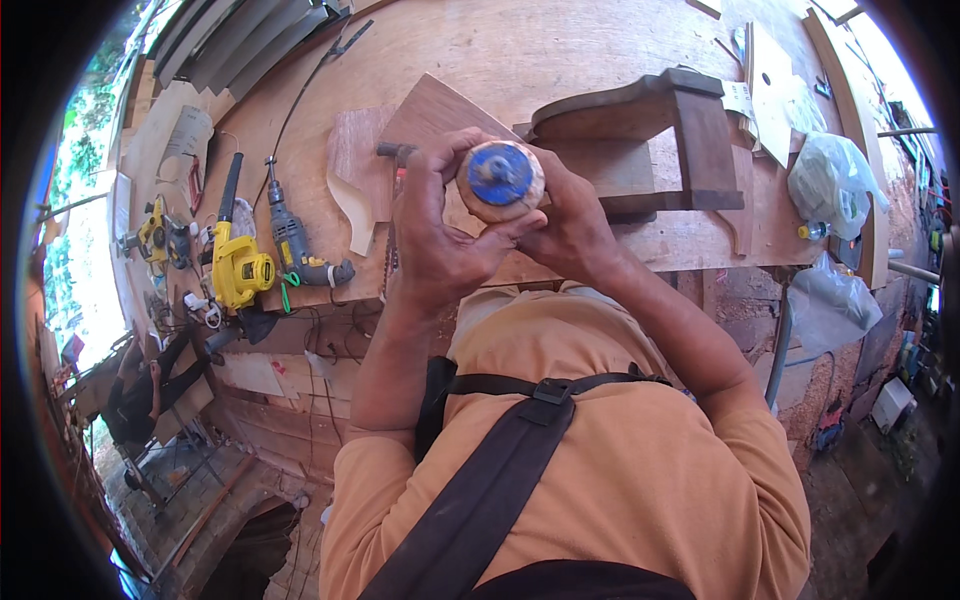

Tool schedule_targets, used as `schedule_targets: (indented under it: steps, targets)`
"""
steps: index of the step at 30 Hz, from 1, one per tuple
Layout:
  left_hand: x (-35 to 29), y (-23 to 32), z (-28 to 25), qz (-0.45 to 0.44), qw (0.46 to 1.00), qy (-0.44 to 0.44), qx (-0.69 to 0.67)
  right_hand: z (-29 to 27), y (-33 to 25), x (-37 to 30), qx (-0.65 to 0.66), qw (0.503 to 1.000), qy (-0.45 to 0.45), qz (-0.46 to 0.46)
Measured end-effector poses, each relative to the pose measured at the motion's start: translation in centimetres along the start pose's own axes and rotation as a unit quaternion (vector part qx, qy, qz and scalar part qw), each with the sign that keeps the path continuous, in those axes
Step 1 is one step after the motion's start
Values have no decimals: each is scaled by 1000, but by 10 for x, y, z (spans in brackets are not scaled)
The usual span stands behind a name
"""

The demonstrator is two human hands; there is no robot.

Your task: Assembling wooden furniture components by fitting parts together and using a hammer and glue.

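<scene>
- Both curled tight: left hand (440, 235) and right hand (565, 225) gripping round wooden piece (502, 180) with blue disc (500, 173).
- Underside hidden behind fingers.

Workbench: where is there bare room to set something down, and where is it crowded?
Bare wood on the workbench lies beyond the dark wooden block, and between the grey drill and the thin board pieces. It is crowded at the left edge around the yellow power tool, and at the right by the plastic bags.
</scene>
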State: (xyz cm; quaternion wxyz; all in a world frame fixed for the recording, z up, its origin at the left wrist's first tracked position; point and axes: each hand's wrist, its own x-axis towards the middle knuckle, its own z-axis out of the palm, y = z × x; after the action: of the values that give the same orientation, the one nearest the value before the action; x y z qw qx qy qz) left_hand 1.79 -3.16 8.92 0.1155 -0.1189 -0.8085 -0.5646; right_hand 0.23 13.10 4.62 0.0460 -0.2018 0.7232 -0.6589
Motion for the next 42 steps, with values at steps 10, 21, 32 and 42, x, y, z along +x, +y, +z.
schedule_targets:
  steps: [10,21,32,42]
  targets:
    - [-3,30,56,88,995,-50,7,-45,14,-26,44,994,72,-73]
    - [-41,13,53,-256,955,-140,-53,-35,-25,18,636,735,188,143]
    - [31,35,49,42,935,88,-341,-9,-47,14,771,616,45,154]
    - [85,47,11,111,969,27,-219,-87,-60,-44,274,943,-41,186]
